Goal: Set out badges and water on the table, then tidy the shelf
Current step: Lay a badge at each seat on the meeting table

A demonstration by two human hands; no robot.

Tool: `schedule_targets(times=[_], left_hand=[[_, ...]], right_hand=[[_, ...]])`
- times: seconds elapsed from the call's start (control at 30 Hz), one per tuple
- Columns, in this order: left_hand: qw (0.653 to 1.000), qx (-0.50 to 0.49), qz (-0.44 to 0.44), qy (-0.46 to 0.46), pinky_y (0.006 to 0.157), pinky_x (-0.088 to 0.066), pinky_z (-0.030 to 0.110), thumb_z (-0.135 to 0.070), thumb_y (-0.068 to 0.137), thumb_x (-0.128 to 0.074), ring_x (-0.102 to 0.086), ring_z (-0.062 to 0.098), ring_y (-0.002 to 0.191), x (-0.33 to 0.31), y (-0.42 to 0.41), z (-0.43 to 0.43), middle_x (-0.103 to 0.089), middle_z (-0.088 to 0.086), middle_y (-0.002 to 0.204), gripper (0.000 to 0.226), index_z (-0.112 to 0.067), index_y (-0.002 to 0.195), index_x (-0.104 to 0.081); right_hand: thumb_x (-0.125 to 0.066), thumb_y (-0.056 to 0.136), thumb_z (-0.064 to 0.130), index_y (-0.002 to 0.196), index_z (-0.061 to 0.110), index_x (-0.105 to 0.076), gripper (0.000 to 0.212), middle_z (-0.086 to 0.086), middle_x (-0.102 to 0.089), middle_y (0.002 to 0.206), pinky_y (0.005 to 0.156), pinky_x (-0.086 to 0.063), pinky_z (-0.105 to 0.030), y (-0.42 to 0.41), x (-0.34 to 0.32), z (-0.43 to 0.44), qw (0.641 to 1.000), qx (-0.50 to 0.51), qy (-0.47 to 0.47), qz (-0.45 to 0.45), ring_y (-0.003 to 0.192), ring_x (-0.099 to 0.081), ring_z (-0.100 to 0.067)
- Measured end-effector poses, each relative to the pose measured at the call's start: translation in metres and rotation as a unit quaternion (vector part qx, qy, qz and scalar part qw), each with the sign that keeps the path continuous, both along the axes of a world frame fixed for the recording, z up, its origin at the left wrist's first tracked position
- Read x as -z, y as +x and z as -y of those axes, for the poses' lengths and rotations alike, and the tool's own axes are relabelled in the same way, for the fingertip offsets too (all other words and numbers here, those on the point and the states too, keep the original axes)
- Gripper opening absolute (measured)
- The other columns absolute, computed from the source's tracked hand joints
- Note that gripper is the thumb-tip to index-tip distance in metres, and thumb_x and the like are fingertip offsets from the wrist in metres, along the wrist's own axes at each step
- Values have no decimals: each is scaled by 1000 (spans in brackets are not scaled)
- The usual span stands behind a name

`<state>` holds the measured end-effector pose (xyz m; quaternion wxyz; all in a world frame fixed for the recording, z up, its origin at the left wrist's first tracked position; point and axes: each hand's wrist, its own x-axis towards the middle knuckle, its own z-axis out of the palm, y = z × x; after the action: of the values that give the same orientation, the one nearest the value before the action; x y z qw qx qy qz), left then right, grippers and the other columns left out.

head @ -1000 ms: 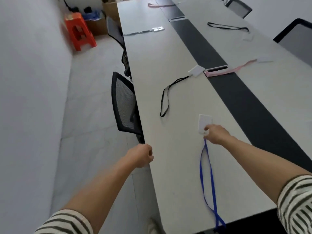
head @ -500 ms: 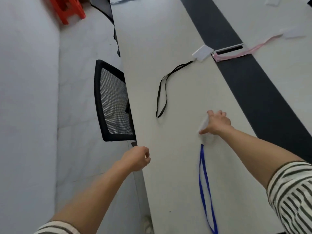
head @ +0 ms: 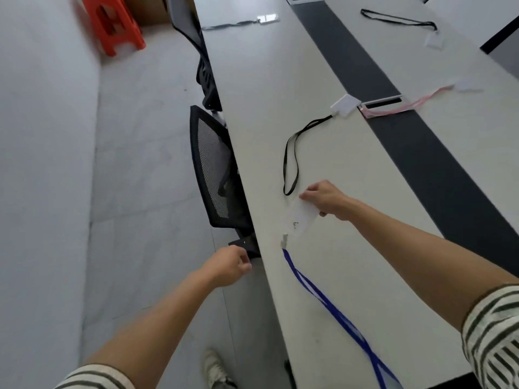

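while our right fingers (head: 307, 195) pinch the top edge of the white badge (head: 304, 220), the card sits tilted just over the table (head: 266, 88), nearer its left edge than the dark centre strip (head: 421, 153). right hand (head: 327, 200) is curled round that edge. a small clip (head: 284, 242) sits at the card's low end, and the blue lanyard (head: 337, 315) trails from it along the tabletop back toward us. our left hand (head: 227, 266) is off the table's side, fingers curled into a fist with nothing visible in it, just beside the armrest of a mesh chair (head: 213, 169) tucked against the edge. past our right knuckles lies a black-strap badge (head: 345, 105), its strap loop ending near the hand. a pink-strap badge (head: 466, 85) lies across the strip. two more badges lie farther up. orange stool (head: 112, 23) stands on the floor by the wall.
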<state>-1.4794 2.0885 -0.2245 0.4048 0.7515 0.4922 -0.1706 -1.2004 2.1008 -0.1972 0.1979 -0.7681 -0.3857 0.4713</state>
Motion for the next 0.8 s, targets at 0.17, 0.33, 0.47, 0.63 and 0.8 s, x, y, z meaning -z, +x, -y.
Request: schedule_targets(times=[0.17,0.33,0.47,0.63,0.8], left_hand=[[1000,-8,18,-12,74,-47,26,-26,93,-58,-57,16,79,-24,-86,-6,-61,1,88,18,-13,103,-66],[995,-74,35,-56,70,-53,28,-25,96,-55,-62,15,75,-58,-177,-28,-66,5,89,20,-11,107,-64],[968,-175,122,-129,69,-54,29,-23,99,-49,-65,18,77,-86,-222,-52,-68,10,93,23,-9,112,-62],[894,-303,289,-160,70,-55,37,-9,99,-42,-65,24,75,-103,-253,-98,-67,16,94,28,-17,118,-61],[756,-448,440,-184,65,-49,37,-16,100,-34,-60,26,76,-108,-258,-158,-64,16,98,33,-21,121,-59]], right_hand=[[-55,93,20,87,7,-62,16,-8,-54,76,47,-34,-27,-111,-55,-19,998,3,49,-28,65,-46,-21],[-55,92,20,93,8,-64,15,-10,-61,80,50,-45,-26,-214,-100,-47,996,-16,72,-54,67,-56,-20],[-57,93,15,92,5,-63,12,-12,-61,83,54,-54,-29,-271,-130,-73,987,-11,102,-128,72,-62,-22],[-62,88,10,85,5,-64,7,-9,-58,72,52,-52,-28,-303,-144,-112,978,-8,130,-161,62,-58,-20],[-65,86,8,92,0,-67,10,-12,-63,74,45,-44,-22,-295,-122,-153,983,-16,106,-152,55,-61,-16]])
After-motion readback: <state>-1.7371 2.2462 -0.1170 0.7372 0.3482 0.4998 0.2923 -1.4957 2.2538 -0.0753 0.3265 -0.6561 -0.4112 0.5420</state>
